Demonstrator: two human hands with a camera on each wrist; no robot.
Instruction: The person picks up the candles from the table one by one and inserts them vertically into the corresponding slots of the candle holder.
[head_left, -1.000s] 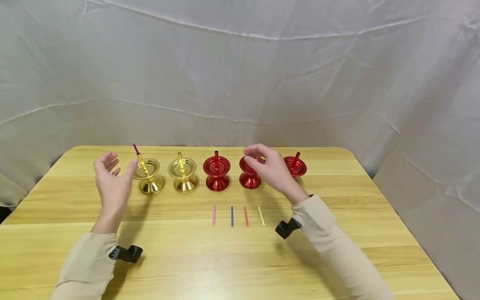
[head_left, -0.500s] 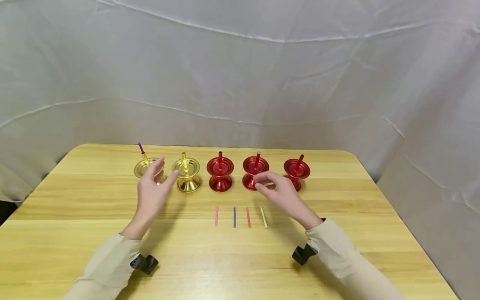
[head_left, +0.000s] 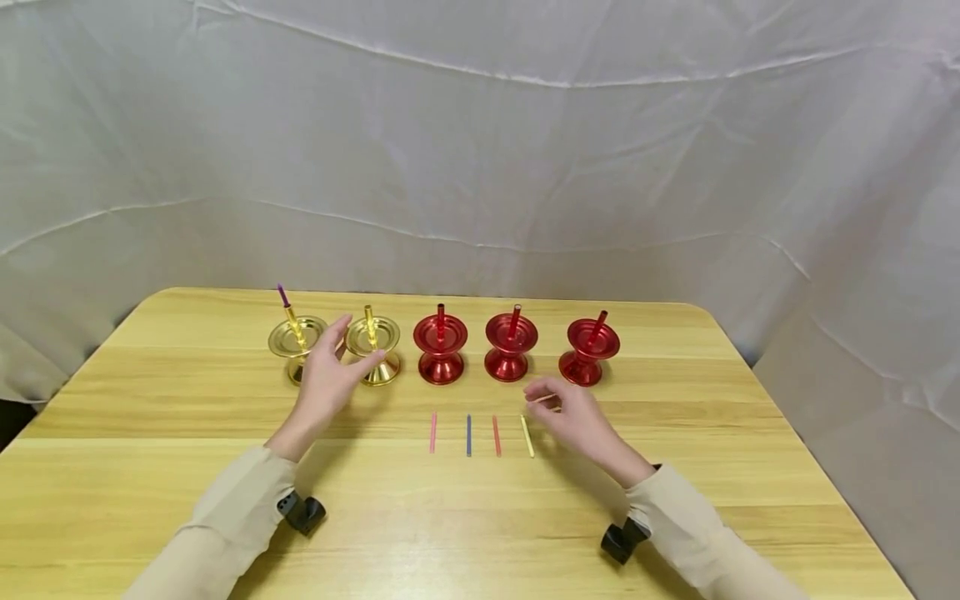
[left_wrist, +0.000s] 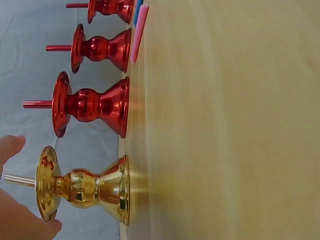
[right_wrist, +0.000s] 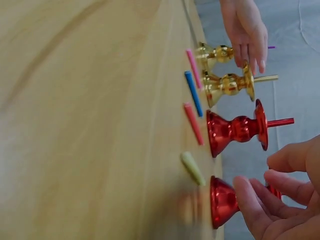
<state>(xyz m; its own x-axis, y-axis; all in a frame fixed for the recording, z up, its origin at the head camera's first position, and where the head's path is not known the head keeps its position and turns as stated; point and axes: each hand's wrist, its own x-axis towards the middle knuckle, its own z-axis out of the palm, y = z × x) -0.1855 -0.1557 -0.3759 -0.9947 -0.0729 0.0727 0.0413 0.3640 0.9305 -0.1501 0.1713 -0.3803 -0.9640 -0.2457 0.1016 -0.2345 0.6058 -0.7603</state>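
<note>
My left hand [head_left: 326, 379] is at the second gold candle holder [head_left: 386, 330], thumb and fingers spread apart on either side of its dish. In the left wrist view, the fingertips show beside that holder's tube, with nothing gripped. My right hand [head_left: 573, 421] hovers behind and right of the yellow candle [head_left: 527, 437], fingers loosely bent and holding nothing. Left of that candle lie a red candle [head_left: 496, 436], a blue candle [head_left: 468, 436] and a pink candle [head_left: 432, 433]. A purple candle [head_left: 282, 295] stands in the tube of the leftmost gold candle holder [head_left: 282, 341].
Behind the loose candles stand three red candle holders, the left one [head_left: 441, 367], the middle one [head_left: 507, 365] and the right one [head_left: 580, 370], their tubes bare. Pale cloth [head_left: 480, 167] hangs behind the wooden table [head_left: 450, 525].
My left hand has moved right, from the leftmost gold holder to the second one. My right hand has come down and toward me, from the red holders to near the yellow candle.
</note>
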